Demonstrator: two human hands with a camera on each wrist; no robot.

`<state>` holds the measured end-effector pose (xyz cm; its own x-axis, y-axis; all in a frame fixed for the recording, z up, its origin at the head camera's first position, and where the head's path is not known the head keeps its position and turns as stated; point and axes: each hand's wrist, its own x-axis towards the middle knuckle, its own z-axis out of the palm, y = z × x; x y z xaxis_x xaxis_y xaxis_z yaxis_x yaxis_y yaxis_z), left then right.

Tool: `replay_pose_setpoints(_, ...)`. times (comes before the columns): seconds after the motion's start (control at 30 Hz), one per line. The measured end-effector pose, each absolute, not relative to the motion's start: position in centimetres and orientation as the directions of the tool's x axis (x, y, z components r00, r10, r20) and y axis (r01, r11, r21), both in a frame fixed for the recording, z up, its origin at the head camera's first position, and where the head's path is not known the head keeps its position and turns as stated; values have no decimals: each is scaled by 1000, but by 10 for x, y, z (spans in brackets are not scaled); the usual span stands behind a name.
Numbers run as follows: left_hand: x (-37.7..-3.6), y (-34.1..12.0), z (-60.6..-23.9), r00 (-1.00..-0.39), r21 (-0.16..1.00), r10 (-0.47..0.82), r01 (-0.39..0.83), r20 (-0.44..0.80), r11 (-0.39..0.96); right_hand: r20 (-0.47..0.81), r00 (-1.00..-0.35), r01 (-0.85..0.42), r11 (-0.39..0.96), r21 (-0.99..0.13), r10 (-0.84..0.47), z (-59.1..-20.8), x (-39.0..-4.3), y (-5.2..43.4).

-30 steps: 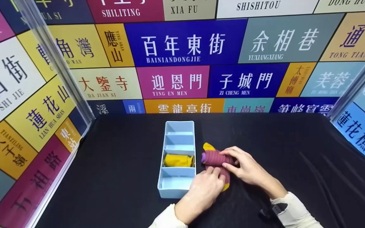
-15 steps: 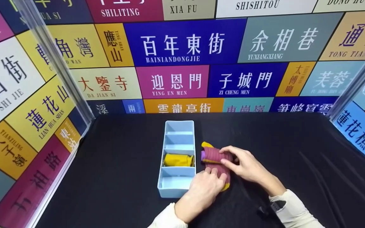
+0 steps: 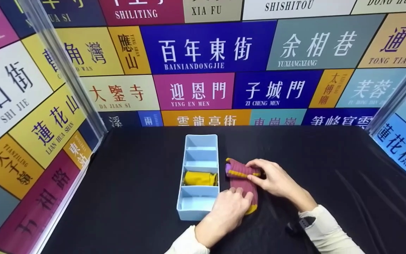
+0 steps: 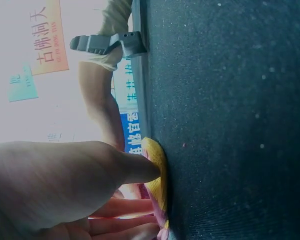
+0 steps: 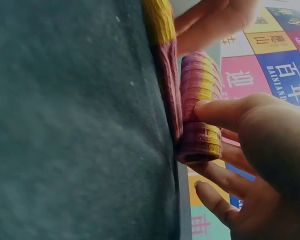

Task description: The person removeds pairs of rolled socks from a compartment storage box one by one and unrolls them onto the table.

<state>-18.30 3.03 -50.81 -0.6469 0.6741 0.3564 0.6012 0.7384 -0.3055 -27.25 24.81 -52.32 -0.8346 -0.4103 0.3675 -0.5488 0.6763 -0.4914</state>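
Covering the whole work surface, a black cloth (image 3: 330, 183) carries a pale blue divided tray (image 3: 198, 208), with a rolled yellow sock (image 3: 199, 178) in its third compartment. Just right of the tray lies a maroon-and-yellow sock (image 3: 243, 183), its far end rolled up. The left hand (image 3: 228, 211) presses its flat near end, fingers straight; the right hand (image 3: 272, 178) pinches the roll.

Ribbed knit sock (image 3: 241, 176), matt tablecloth (image 3: 330, 183)

Two hands (image 3: 252, 192), one maroon sock (image 3: 241, 176), one yellow roll (image 3: 199, 178), one four-compartment tray (image 3: 199, 141).
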Motion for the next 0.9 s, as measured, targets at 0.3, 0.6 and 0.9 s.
replay_pose_setpoints(0.3,-182,30,-508,-635,-313,663,585,396,748,389,-843,-533,680,-504,-372,-525,-285,247)
replay_pose_setpoints(0.6,-183,30,-509,-625,-320,664,583,411,747,381,-843,-535,656,-532,-379,-523,-294,244)
replay_pose_setpoints(0.9,-184,28,-508,-592,-334,675,590,440,735,359,-863,-498,721,-482,-356,-525,-298,244)
